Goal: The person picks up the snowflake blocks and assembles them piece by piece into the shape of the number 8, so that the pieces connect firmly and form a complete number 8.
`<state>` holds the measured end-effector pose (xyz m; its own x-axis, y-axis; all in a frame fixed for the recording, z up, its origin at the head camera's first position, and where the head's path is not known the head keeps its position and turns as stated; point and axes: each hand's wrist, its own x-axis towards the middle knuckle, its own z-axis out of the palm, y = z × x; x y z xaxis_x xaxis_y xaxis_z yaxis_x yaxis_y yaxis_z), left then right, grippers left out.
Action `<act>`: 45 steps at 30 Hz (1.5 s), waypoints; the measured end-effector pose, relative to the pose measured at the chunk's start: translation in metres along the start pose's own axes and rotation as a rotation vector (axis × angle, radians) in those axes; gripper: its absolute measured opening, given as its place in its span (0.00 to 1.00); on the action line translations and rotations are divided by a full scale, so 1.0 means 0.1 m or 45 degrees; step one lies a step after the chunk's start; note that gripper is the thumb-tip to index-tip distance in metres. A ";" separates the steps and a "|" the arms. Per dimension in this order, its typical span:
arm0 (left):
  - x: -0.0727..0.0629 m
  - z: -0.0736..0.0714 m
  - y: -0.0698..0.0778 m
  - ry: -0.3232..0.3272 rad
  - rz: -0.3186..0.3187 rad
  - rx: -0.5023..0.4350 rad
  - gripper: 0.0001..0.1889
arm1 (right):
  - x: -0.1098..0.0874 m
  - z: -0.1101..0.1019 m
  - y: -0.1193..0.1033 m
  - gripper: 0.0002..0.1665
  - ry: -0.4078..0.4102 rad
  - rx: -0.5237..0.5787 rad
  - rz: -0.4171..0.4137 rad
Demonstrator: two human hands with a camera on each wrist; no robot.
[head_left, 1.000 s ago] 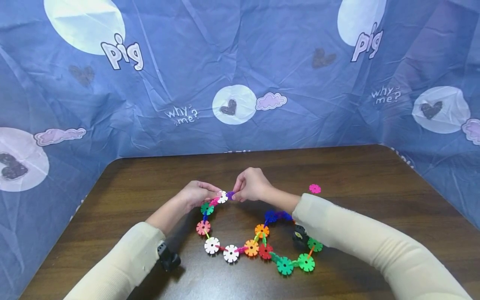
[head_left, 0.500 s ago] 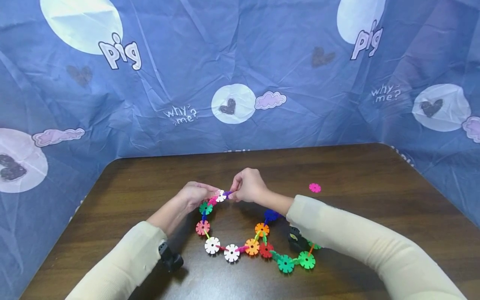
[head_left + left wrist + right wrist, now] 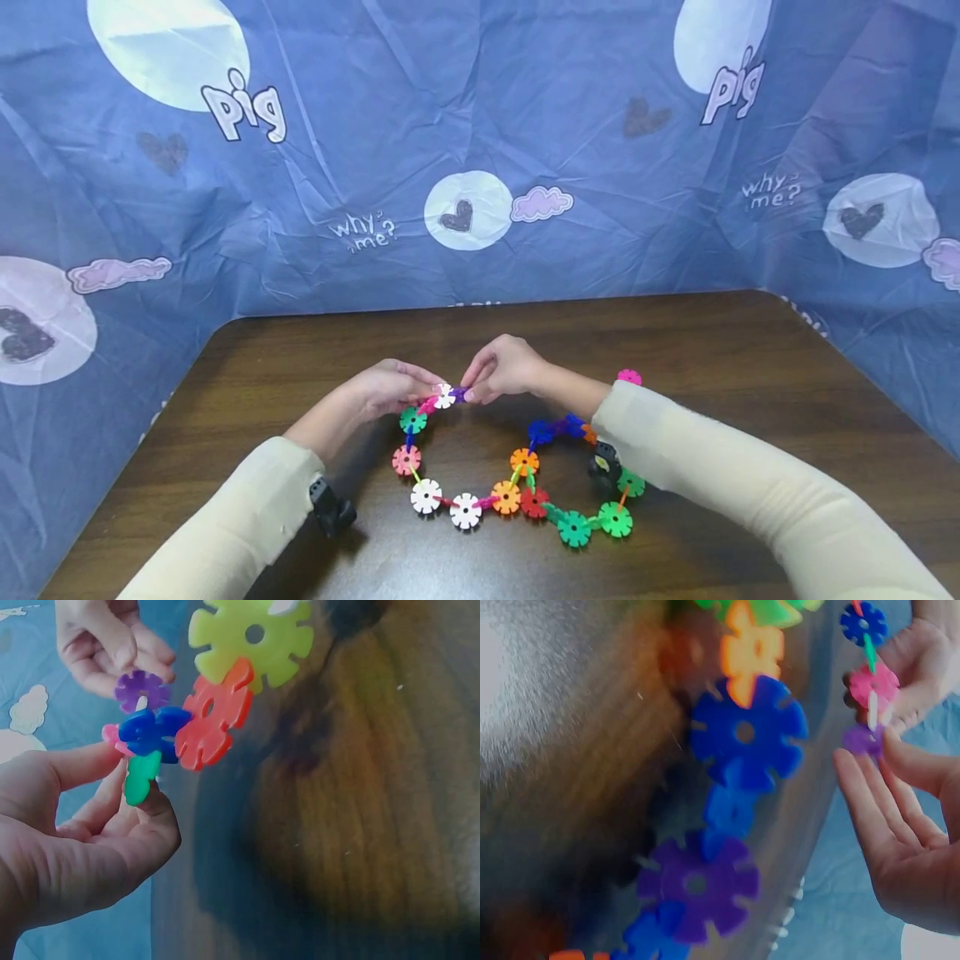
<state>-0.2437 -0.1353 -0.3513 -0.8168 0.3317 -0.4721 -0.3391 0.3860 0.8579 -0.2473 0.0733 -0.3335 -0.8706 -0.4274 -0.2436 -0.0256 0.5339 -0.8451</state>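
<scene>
A chain of notched plastic flower discs, linked edge to edge, is held up at its far left end by both hands. My left hand (image 3: 390, 387) pinches it near a white disc (image 3: 444, 396) and a pink one (image 3: 874, 684). The right hand (image 3: 506, 367) pinches a purple disc (image 3: 861, 740) between thumb and fingers, right beside the white one. In the left wrist view, a green disc (image 3: 141, 778), a blue disc (image 3: 156, 733) and a red disc (image 3: 215, 716) run on from the left fingers. The joint between white and purple is partly hidden by fingertips.
The chain curves back over the brown table (image 3: 360, 325) through white discs (image 3: 466, 511) and orange ones (image 3: 506, 497) into a second loop with green discs (image 3: 617, 520). My right sleeve covers part of that loop. A loose pink disc (image 3: 629, 377) lies behind the sleeve.
Both hands keep their pinch with only small shifts. The right forearm has moved slightly right, baring blue discs of the second loop and covering part of the loose pink disc.
</scene>
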 end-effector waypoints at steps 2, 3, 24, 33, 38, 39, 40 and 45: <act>0.01 -0.01 0.01 -0.016 0.003 0.023 0.18 | -0.01 -0.09 0.02 0.12 -0.048 0.052 0.046; 0.02 -0.01 0.01 -0.017 0.001 0.032 0.18 | -0.02 -0.14 0.03 0.13 -0.064 0.068 0.062; 0.04 -0.01 -0.03 -0.020 -0.003 0.027 0.16 | -0.50 -1.25 0.98 0.25 0.265 0.115 0.241; 0.04 0.00 -0.06 -0.045 -0.003 0.022 0.18 | -0.58 -1.35 1.22 0.20 0.417 -0.263 0.255; 0.04 0.00 -0.07 -0.039 -0.002 0.025 0.18 | -0.59 -1.37 1.26 0.17 0.405 -0.518 0.221; 0.04 0.00 -0.07 -0.039 -0.002 0.029 0.18 | -0.59 -1.37 1.26 0.16 0.396 -0.549 0.219; 0.04 0.00 -0.07 -0.039 -0.001 0.030 0.18 | -0.59 -1.37 1.26 0.16 0.390 -0.584 0.216; 0.04 0.00 -0.09 -0.044 0.001 0.024 0.18 | -0.60 -1.39 1.25 0.15 0.362 -0.675 0.210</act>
<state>-0.2443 -0.1372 -0.3606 -0.8002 0.3618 -0.4782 -0.3292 0.4014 0.8547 -0.2669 0.2669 -0.3581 -0.9787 -0.1365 -0.1533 -0.0565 0.8971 -0.4382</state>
